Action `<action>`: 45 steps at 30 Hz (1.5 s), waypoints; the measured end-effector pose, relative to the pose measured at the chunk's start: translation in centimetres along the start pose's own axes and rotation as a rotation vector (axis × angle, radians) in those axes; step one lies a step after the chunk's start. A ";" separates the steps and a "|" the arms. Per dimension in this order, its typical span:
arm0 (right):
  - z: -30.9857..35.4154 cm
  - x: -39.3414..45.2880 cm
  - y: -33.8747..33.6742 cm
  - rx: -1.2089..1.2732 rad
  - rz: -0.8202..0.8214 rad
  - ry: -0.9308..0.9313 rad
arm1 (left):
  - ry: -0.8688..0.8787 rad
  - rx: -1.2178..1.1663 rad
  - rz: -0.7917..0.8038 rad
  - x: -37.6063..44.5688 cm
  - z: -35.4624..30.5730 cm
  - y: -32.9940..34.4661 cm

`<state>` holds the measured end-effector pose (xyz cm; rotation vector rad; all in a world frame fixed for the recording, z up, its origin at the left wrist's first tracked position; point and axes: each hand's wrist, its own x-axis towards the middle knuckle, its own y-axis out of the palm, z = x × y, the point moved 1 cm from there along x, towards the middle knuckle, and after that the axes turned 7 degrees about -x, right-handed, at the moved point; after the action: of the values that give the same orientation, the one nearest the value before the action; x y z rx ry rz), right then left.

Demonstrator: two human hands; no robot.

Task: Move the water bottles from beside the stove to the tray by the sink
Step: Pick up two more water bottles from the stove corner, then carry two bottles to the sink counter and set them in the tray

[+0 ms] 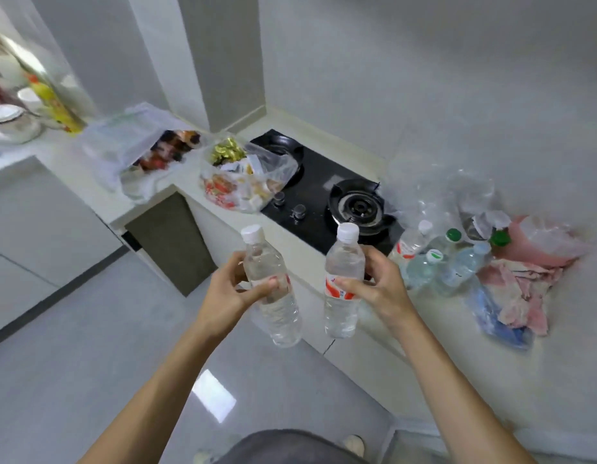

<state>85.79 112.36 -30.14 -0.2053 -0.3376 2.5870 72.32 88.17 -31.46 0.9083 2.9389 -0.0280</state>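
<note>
My left hand (232, 289) grips a clear water bottle (280, 313) with a white cap, tilted a little to the left, in front of the counter edge. My right hand (374, 283) grips a second clear bottle (342, 262) with a red-and-white label, held nearly upright. Both bottles hang in the air over the floor, close together. Right of the black stove (324, 195), several more bottles (434, 259) stand on the counter, some with white caps and some with green caps. No tray or sink shows clearly in this view.
Two plastic bags of packaged food (247, 175) lie left of the stove, one overlapping the left burner. Crumpled clear plastic (451, 192), a pink bag (538, 242) and cloths (511, 303) lie at the right. Bowls (9, 122) stand far left. Grey floor lies below.
</note>
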 end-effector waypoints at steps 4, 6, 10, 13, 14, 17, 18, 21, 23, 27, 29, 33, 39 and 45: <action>4.6 1.6 11.2 0.010 0.118 -0.063 | 0.011 -0.082 -0.150 -2.4 -0.3 -11.0; 6.8 2.6 16.9 0.011 0.185 -0.092 | 0.026 -0.085 -0.222 -3.7 -0.9 -16.3; 11.2 4.2 28.6 0.007 0.337 -0.165 | 0.044 -0.027 -0.383 -6.7 -2.1 -26.8; 14.2 5.2 37.3 0.023 0.456 -0.221 | 0.070 -0.019 -0.542 -9.6 -2.7 -34.2; 15.1 5.4 40.2 0.031 0.500 -0.233 | 0.082 -0.020 -0.600 -10.5 -2.8 -36.6; 17.5 5.9 49.0 0.040 0.627 -0.274 | 0.108 -0.037 -0.771 -13.1 -2.7 -43.1; 18.2 6.0 51.9 0.029 0.664 -0.294 | 0.110 -0.040 -0.825 -13.8 -2.6 -45.1; 20.4 6.3 60.5 0.004 0.797 -0.335 | 0.104 -0.026 -0.975 -15.6 -2.5 -51.1; 21.6 6.8 66.1 -0.005 0.891 -0.365 | 0.093 -0.002 -1.062 -16.6 -2.5 -55.2; 25.3 8.1 77.5 -0.009 1.044 -0.440 | 0.078 0.062 -1.231 -18.0 -3.4 -63.2; 27.6 8.3 82.7 -0.023 1.125 -0.471 | 0.063 0.068 -1.321 -19.0 -4.2 -66.8; 31.9 8.1 92.3 -0.041 1.277 -0.529 | 0.056 0.098 -1.512 -21.2 -5.6 -73.2; 36.0 5.5 105.3 -0.071 1.384 -0.585 | 0.052 0.050 -1.764 -24.6 -5.1 -81.8; 39.5 1.8 118.0 -0.099 1.411 -0.615 | 0.053 0.050 -1.844 -28.5 -3.6 -92.7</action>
<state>19.79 6.96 -25.23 0.5545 -0.7194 3.9977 43.25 -4.28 -26.08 -1.8457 2.5768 -0.1436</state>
